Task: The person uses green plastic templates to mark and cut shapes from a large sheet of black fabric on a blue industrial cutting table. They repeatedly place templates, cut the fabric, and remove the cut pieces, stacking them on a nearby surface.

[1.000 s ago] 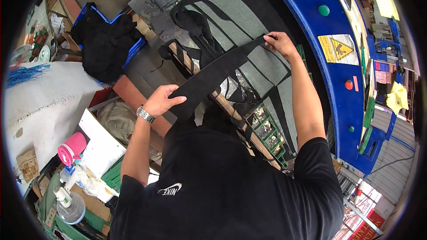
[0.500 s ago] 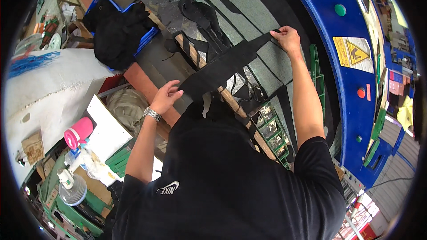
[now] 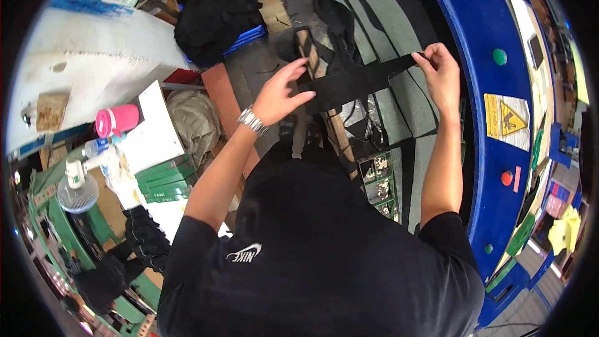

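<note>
A long black fabric strip point(image 3: 359, 81) is stretched level between both hands, above the grey work surface point(image 3: 412, 106) of a blue machine point(image 3: 480, 87). My left hand point(image 3: 281, 93), with a metal watch on its wrist, holds the strip's left end with the fingers spread over it. My right hand point(image 3: 437, 72) pinches the right end. Below the strip lie more black cut pieces and straps point(image 3: 337, 19).
A heap of black fabric sits in a blue crate point(image 3: 212, 15) at the upper left. A white table point(image 3: 81, 56) carries a pink cup point(image 3: 117, 120). Green boxes point(image 3: 162, 178), a small fan point(image 3: 78, 190) and black gloves point(image 3: 146, 237) lie lower left. Coloured buttons and a yellow warning label point(image 3: 506, 118) mark the machine.
The strip has swung from a slant to nearly level. My left hand rose and moved right, and its fingers spread. The view shifted, bringing the crate and table closer to the top.
</note>
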The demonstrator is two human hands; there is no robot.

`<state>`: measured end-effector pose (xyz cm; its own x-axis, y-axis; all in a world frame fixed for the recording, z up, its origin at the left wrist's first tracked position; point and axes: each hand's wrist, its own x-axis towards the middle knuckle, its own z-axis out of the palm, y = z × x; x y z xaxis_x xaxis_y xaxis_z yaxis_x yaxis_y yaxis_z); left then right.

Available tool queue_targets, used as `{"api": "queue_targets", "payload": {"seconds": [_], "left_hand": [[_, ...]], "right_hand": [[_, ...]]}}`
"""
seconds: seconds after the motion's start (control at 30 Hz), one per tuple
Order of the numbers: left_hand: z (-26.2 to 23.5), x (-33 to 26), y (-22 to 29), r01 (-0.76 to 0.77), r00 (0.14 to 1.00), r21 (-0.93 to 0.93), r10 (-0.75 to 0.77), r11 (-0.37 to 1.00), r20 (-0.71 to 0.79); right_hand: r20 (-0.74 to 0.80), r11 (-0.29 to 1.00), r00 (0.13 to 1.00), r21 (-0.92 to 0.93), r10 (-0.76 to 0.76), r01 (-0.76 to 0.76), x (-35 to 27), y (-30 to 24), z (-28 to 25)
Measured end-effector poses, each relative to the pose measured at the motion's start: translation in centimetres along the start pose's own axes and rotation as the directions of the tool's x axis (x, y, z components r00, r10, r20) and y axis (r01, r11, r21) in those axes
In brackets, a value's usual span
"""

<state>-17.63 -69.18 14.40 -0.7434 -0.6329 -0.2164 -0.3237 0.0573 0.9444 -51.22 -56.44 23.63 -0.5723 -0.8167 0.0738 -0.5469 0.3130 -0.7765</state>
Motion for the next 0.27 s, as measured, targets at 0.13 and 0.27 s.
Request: {"api": "queue_targets", "payload": {"seconds": [0.13,0.27], "left_hand": [[-0.1,3.1,3.9,-0.382,0.924,0.116,0.376,0.917,0.077],[-2.0,3.3,6.4,-0.399,0.87,0.008,0.376,0.917,0.319]], "right_hand": [[0.104,0.937,0.934,-0.045,-0.342,0.348,-2.0,-12.1,-0.3],[0.3,0.804,0.773,-0.034,-0.559,0.594,-4.4,-19.1,0.4]]}}
